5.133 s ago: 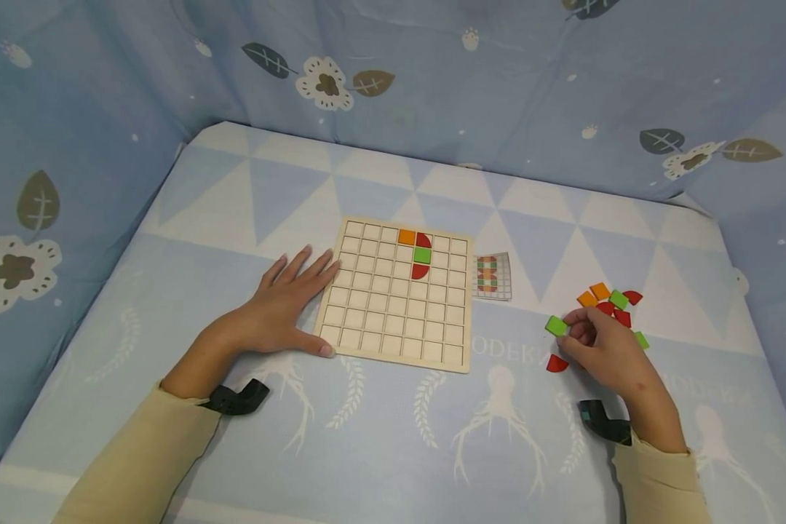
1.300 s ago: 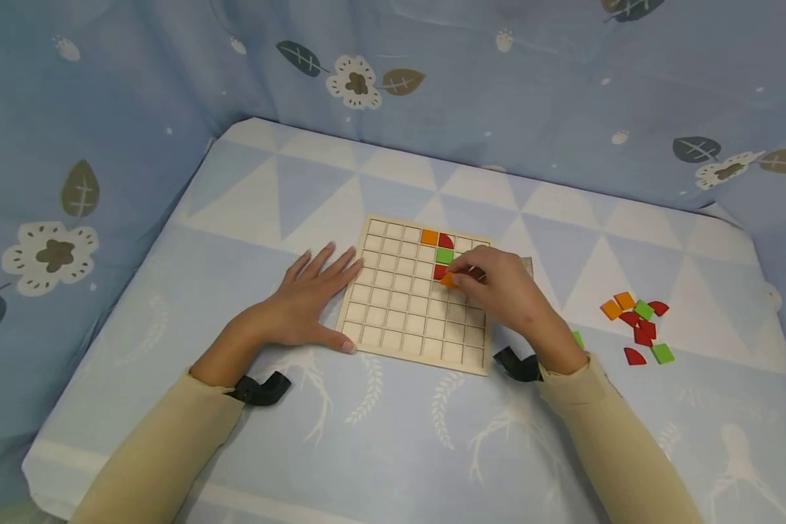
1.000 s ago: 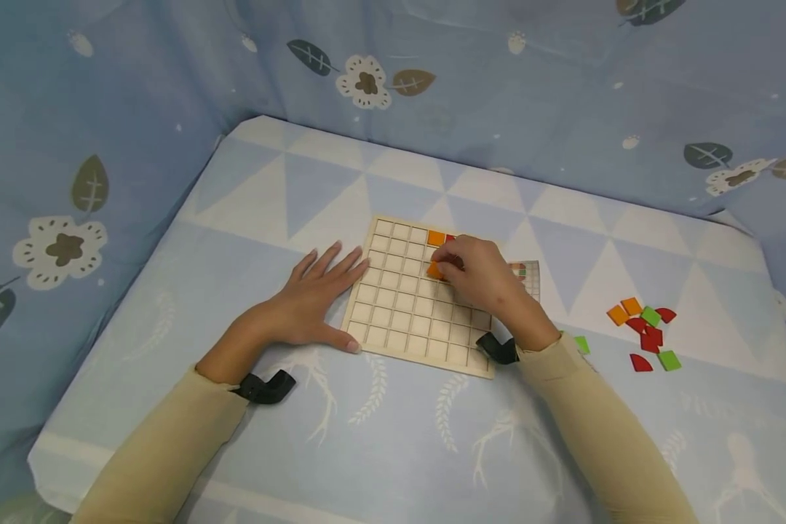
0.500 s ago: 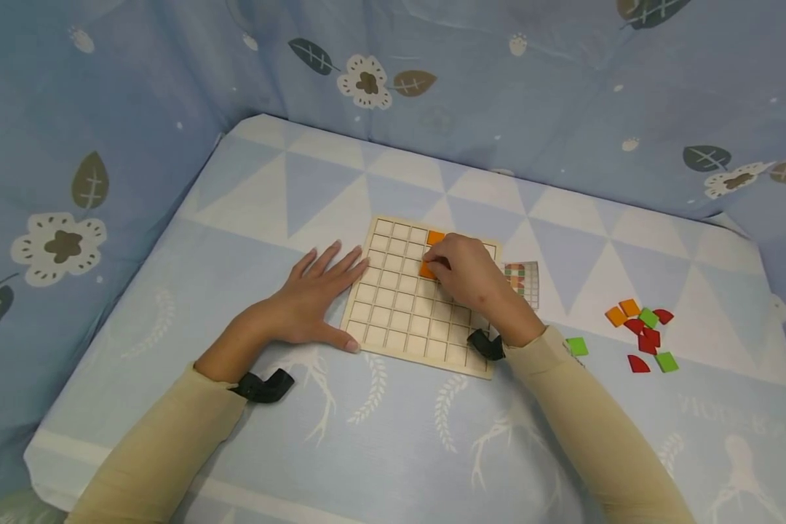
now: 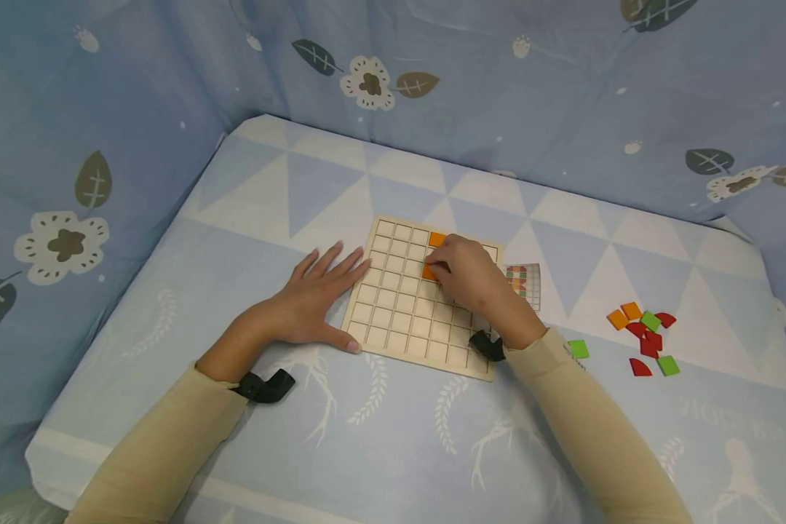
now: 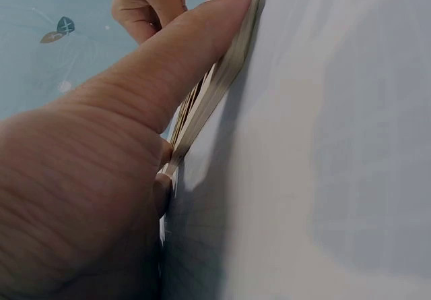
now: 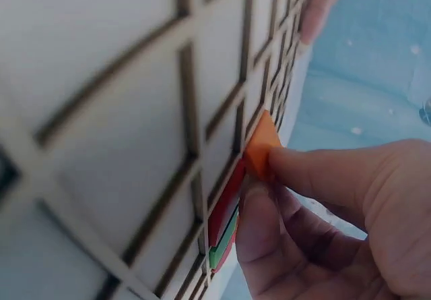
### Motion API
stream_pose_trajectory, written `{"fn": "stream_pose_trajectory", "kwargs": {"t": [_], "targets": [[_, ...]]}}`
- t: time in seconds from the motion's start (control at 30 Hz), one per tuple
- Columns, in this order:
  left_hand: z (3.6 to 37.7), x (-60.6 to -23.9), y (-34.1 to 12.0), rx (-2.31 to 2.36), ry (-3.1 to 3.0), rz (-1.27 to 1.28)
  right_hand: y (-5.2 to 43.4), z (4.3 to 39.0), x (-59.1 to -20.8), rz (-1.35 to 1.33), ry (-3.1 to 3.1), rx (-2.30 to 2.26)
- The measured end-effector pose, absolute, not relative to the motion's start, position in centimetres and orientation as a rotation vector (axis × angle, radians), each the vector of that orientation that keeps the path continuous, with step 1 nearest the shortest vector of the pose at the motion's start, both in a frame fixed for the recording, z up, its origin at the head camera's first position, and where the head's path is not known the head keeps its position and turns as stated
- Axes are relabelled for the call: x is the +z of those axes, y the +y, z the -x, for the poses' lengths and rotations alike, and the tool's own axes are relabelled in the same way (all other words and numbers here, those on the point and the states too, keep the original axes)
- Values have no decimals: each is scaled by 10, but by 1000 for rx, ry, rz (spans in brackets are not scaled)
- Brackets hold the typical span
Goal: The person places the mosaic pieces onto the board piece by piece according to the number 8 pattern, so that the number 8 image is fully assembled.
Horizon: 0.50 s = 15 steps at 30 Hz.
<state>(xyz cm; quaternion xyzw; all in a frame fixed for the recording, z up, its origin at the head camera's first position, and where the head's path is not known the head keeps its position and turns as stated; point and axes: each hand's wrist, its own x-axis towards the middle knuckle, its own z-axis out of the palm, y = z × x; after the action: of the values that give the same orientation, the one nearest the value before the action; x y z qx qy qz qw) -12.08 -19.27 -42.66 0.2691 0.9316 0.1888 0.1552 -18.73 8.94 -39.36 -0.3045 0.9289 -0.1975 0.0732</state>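
Observation:
A wooden grid board (image 5: pixel 393 348) lies on the table, with my left hand (image 5: pixel 304 306) spread flat at its left side, fingertips and thumb right at the edge. In the left wrist view the thumb (image 6: pixel 182 54) lies along the board's rim. My right hand (image 5: pixel 469 275) pinches an orange square tile (image 7: pixel 261 141) between thumb and index finger, at a cell in the board's third row. Red (image 7: pixel 227 202) and green (image 7: pixel 215 253) tiles sit in cells beside it. Another orange tile (image 5: pixel 437 239) sits in the top row; the right hand hides the pieces near it.
To the right lies a loose group of red quarter-round pieces (image 5: pixel 640 367), green squares (image 5: pixel 669 365) and orange squares (image 5: pixel 618 319). A single green square (image 5: pixel 578 349) is close to the right sleeve. A printed pattern card (image 5: pixel 524 285) pokes out beside the board.
My right hand has left the loose tiles, where it was touching a green one, and come to the board with an orange tile, then shifted slightly left. The left hand stays on the edge.

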Motion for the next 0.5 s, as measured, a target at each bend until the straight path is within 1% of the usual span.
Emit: {"fn": "stream_pose_trajectory", "kwargs": {"t": [0.17, 0.27, 0.4, 0.5], "targets": [[122, -424, -192, 533, 2672, -765, 92, 179, -394, 984, 2873, -464], [123, -423, -192, 551, 2675, -765, 99, 173, -392, 993, 2872, -496], [122, -423, -190, 546, 2664, -782, 125, 156, -389, 945, 2844, -591], [121, -423, -190, 516, 2657, -779, 156, 140, -384, 835, 2833, -693]]}}
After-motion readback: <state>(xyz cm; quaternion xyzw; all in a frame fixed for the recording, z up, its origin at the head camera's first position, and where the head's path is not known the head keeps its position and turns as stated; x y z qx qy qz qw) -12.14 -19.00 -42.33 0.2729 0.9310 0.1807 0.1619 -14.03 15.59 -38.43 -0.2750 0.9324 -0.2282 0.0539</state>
